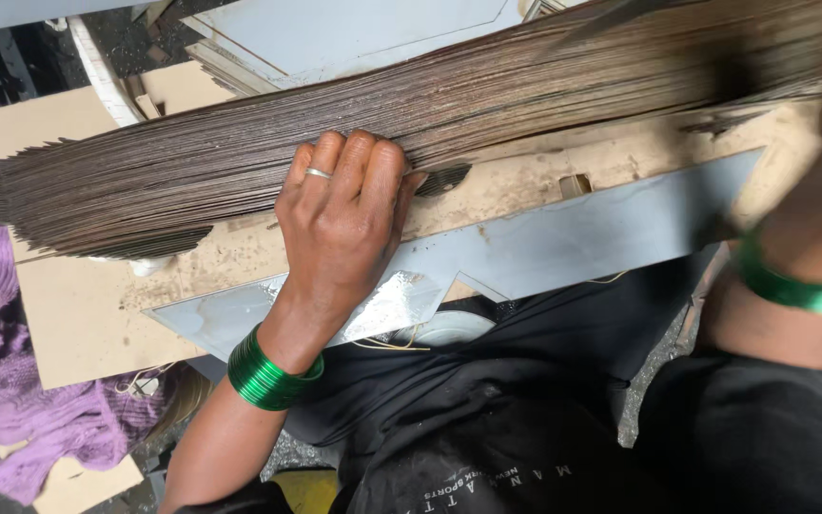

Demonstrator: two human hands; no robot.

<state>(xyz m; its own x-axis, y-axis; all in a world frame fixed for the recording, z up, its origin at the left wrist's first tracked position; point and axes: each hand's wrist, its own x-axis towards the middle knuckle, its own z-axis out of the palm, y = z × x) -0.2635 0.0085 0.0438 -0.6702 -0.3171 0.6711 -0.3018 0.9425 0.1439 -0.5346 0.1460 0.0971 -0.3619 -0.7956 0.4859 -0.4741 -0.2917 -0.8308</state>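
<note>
A dusty tan board (544, 176) carries a fanned stack of thin metal sheets (411, 114).
</note>
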